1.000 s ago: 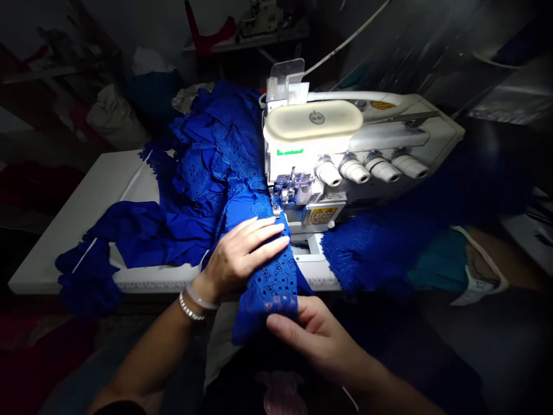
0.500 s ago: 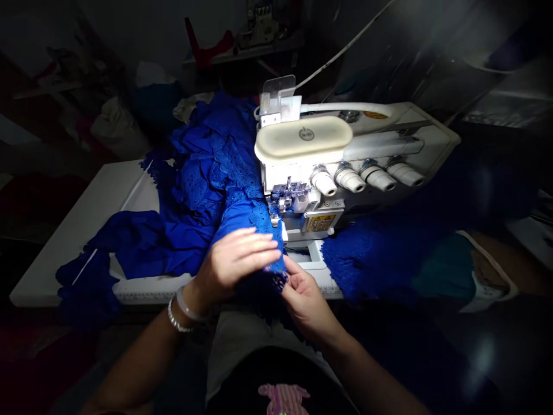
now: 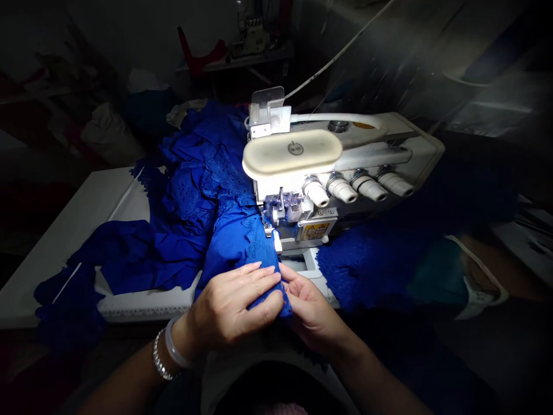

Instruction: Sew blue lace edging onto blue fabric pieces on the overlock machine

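Note:
A bright blue cotton panel with eyelet lace trim [image 3: 233,245] runs from the heaped cloth on the table toward the presser foot of a white overlock sewing machine [image 3: 291,155]. Its metal presser foot [image 3: 279,208] sits just above my hands, with the blue cloth's edge beside it. My left hand [image 3: 228,305], wearing two bracelets [image 3: 166,351], lies over the cloth with its fingers together. My right hand [image 3: 311,305] pinches the lace edge against my left fingertips.
The machine stands on a white table [image 3: 86,202] piled with blue cloth. Dark blue lace [image 3: 367,265] and teal cloth [image 3: 438,276] lie to the right. A second sewing machine [image 3: 253,37] and a red item [image 3: 194,55] are at the back.
My right hand has moved up and in beside my left hand. The lace strip that hung toward me is now gathered between them, nearer the presser foot.

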The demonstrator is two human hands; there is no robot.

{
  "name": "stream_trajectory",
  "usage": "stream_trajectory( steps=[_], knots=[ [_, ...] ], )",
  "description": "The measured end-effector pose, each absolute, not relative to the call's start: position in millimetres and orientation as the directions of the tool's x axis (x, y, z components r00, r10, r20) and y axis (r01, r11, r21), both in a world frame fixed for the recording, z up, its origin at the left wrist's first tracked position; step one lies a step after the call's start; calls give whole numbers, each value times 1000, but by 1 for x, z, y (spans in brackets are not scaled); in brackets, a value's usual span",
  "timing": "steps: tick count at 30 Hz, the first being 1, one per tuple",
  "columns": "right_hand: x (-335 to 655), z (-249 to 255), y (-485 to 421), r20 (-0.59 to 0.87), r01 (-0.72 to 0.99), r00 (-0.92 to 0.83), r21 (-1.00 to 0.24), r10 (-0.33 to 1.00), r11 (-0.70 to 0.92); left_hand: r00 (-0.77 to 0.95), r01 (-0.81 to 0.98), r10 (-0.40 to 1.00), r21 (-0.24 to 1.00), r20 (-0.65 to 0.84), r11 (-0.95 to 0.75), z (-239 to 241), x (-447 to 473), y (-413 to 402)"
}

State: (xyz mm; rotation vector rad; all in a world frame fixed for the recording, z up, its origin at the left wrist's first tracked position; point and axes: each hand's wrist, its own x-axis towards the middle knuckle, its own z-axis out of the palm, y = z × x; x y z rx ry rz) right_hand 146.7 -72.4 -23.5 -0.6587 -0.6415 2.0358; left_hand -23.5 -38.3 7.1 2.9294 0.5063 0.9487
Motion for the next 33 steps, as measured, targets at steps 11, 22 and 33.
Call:
stream_trajectory(
  steps=[11,22,33],
  knots=[
    [166,-22,-80,-275,-280,-380,-876,883,-393,686,391,401,158,607,-907,-7,-26,-35],
    [171,-38,-81,-316,-479,-480,-687,818,-547,699,354,450,277,556,-893,11,-33,-49],
    [161,-22,-68,-188,-620,-458,-633,869,-463,738,358,401,188,542,-914,10,-26,-62]
  ],
)
